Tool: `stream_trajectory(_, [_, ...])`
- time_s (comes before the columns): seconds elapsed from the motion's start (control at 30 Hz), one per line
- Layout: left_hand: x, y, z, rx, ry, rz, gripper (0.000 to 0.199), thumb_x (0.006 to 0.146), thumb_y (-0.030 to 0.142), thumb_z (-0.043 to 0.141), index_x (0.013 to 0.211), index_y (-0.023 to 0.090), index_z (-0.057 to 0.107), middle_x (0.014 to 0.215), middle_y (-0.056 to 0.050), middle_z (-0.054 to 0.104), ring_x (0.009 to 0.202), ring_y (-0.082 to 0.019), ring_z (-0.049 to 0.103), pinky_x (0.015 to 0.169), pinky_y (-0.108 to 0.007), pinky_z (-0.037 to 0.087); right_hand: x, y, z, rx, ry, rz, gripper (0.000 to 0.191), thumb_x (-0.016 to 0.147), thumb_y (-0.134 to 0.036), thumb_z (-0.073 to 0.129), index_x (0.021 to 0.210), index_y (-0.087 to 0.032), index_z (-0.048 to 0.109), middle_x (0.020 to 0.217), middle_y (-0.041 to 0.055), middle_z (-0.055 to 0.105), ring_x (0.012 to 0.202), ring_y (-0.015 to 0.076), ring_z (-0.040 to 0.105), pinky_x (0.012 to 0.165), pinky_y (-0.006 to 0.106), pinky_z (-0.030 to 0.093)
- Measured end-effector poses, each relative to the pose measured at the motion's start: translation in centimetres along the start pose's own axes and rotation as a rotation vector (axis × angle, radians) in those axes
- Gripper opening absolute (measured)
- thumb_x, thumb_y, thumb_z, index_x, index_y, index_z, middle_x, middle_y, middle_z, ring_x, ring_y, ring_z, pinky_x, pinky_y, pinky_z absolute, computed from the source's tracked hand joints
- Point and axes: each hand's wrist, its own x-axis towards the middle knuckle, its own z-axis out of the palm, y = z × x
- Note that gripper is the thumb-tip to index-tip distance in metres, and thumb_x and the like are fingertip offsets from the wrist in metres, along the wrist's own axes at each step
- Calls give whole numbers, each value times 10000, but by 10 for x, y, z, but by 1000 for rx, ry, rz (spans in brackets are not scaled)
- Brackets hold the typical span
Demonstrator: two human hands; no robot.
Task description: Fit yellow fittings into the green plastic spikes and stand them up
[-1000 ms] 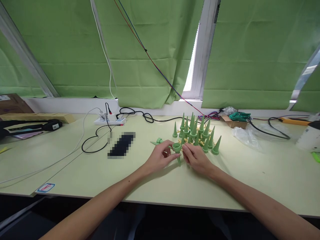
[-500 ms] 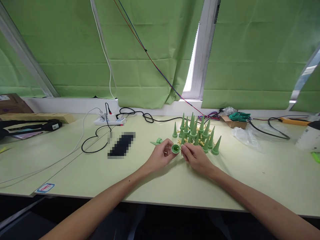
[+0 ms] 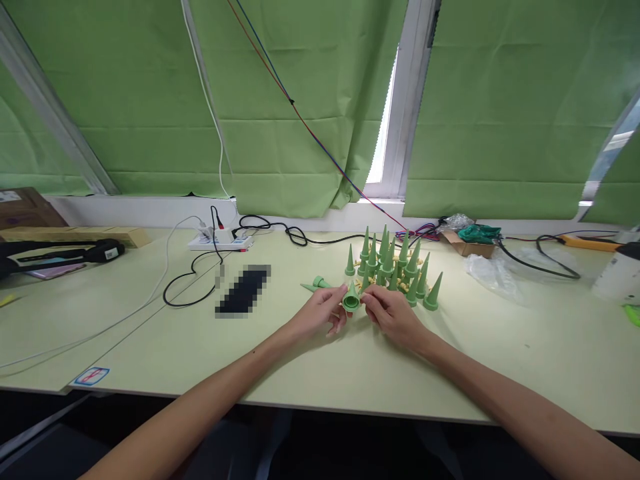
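Note:
My left hand (image 3: 320, 312) pinches a green plastic cone spike (image 3: 351, 304) between thumb and fingers. The hollow round base of that spike faces me, and its tip points away. Close against its right side, my right hand (image 3: 393, 316) has thumb and forefinger pressed together; whatever they hold is too small to make out. Several green cone spikes (image 3: 387, 263) stand upright on their bases just beyond my hands, with small yellow plastic pieces (image 3: 399, 287) scattered among them. Another green spike (image 3: 321, 283) lies on its side behind my left hand.
A pixelated dark object (image 3: 243, 291) lies on the table (image 3: 280, 373) to the left. Behind it are a white power strip (image 3: 221, 244) and black cables (image 3: 296, 235). A small cardboard box (image 3: 470, 247) and clear plastic bags (image 3: 493, 277) sit at the back right.
The spike in my left hand has tilted, so its tapered body now shows above the base. My left-hand fingers have shifted lower around it. My right hand has barely moved.

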Motion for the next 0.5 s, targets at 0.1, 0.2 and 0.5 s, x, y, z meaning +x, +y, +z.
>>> stream_trajectory(0.1, [-1, 0, -1, 1, -10, 25, 505, 893, 644, 518, 764, 156, 529, 562, 29, 490, 435, -80, 457, 395, -207, 328, 0, 1, 0, 26, -15, 16, 310, 1024, -377, 394, 768, -223, 478, 544, -56, 479, 479, 113, 417, 526, 245, 355])
stream_trajectory(0.2, [-2, -1, -2, 34, -13, 54, 472, 906, 611, 526, 757, 164, 511, 555, 41, 471, 450, -79, 458, 413, -205, 323, -1, 1, 0, 45, -25, 23, 288, 1031, -379, 386, 806, -226, 480, 546, -60, 476, 483, 116, 416, 527, 246, 353])
stream_trajectory(0.5, [-7, -2, -2, 340, 58, 196, 306, 920, 474, 584, 867, 177, 537, 611, 58, 403, 516, -76, 374, 466, -206, 284, -1, 5, 1, -76, -43, -2, 379, 1033, -374, 376, 686, -223, 356, 548, -54, 424, 503, 114, 378, 539, 267, 306])
